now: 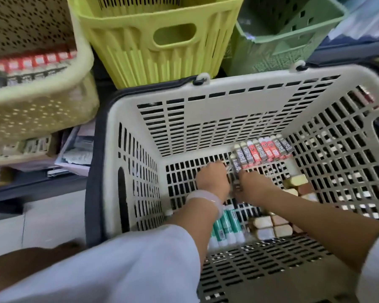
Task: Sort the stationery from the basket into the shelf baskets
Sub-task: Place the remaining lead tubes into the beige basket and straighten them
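A row of grey and red packets (263,150) lies in the basket (219,86) at its one o'clock corner. Both hands reach down there: the left hand (213,179) curled, its hold unclear; the right hand (253,185) closed around one grey packet (235,164). Erasers (271,226) sit at five o'clock, green tubes (224,228) nearer.

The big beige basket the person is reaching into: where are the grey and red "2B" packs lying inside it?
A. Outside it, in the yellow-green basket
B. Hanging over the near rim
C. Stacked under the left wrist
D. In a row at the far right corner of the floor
D: the 2B packs lie side by side along the far wall of the beige basket, toward its right corner, just beyond both hands.
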